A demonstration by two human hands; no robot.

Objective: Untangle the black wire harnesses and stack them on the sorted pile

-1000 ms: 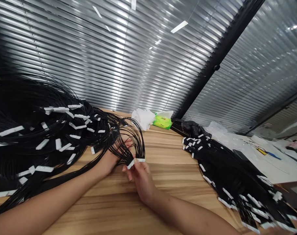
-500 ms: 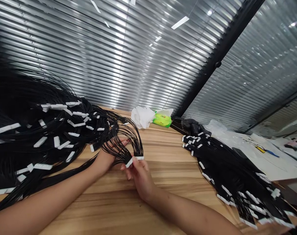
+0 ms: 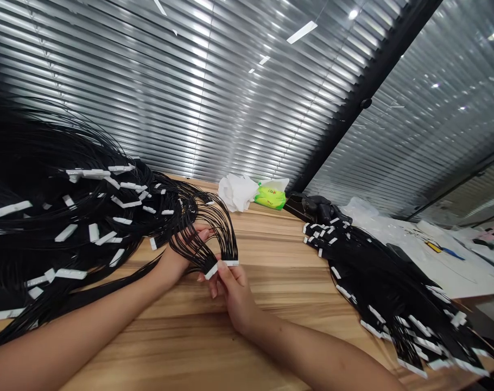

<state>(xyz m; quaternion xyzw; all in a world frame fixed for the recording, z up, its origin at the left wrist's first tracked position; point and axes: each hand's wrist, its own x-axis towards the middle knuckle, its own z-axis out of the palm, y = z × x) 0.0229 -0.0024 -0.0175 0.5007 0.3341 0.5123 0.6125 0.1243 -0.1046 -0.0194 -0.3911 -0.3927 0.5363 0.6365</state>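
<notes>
Right hand [image 3: 235, 298]: fingers closed, pinching a white connector [image 3: 211, 270] on the end of a black wire bundle [image 3: 198, 244]. Left hand [image 3: 176, 263]: fingers curled, gripping the wires from below. Bundle sits just above the wooden worktop [image 3: 287, 304], between a large harness pile [image 3: 68, 217] on my left and a second harness pile [image 3: 385, 282] on my right.

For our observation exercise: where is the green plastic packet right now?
In the head view, the green plastic packet lies at the far edge of the table, right of the crumpled white tissue.
</notes>
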